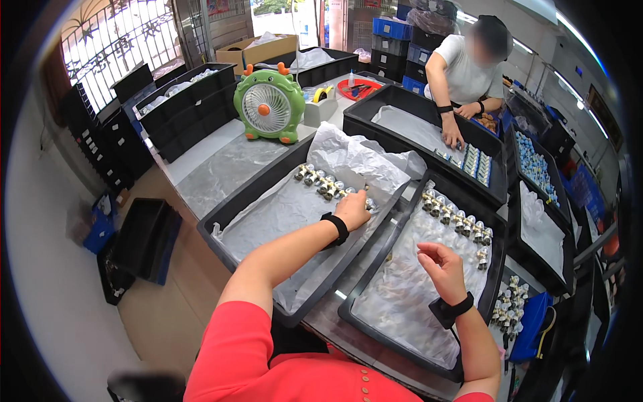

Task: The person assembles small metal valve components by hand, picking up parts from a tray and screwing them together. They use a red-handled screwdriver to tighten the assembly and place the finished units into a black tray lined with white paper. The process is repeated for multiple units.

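A long tabletop (221, 167) carried black trays lined with white plastic. The left hand (353, 209) rested on a row of small silver parts (321, 184) in the left tray (221, 224), fingers pinching one. The right hand (442, 268) hovered loosely curled and empty over the right tray (355, 305). A green fan (269, 104) stood behind; another person (465, 67) worked opposite near stacked blue crates (395, 28).

Matt black plastic tray (221, 224); crinkled translucent liner (281, 208); shiny metal fittings (321, 182).
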Available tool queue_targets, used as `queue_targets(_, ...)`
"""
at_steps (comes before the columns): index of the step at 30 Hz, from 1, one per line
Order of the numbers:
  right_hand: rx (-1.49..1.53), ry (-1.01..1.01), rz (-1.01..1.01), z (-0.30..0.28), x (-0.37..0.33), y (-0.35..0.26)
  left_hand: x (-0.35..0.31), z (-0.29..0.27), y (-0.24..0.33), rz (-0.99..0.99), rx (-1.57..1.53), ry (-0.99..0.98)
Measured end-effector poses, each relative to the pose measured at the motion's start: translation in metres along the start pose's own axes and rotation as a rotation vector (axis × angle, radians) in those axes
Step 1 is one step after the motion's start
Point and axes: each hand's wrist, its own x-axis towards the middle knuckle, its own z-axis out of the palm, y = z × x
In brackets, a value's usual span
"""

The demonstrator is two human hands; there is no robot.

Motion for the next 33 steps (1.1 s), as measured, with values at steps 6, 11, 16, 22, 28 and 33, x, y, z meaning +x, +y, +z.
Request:
queue_targets(6,-0.008,0.001,-0.003,-0.002,0.0,0.002,-0.006,-0.002,0.002,0.055,0.025,0.043)
queue_targets(11,0.008,-0.01,0.005,0.0,0.0,0.0,-0.003,-0.001,-0.008,0.051,-0.093,-0.036)
queue_targets(16,0.012,-0.015,0.007,0.0,0.0,0.0,0.004,0.006,-0.011,-0.031,-0.138,-0.044)
queue_targets(22,0.02,-0.028,0.016,-0.001,0.0,0.0,0.013,-0.007,0.0,-0.148,-0.217,-0.24)
queue_targets(28,0.018,-0.026,0.023,-0.002,-0.001,0.001,0.009,-0.008,0.0,-0.131,-0.263,-0.216)
queue_targets(33,0.002,-0.033,0.013,0.0,0.001,0.0,0.014,-0.012,-0.011,-0.325,-0.509,-0.358)
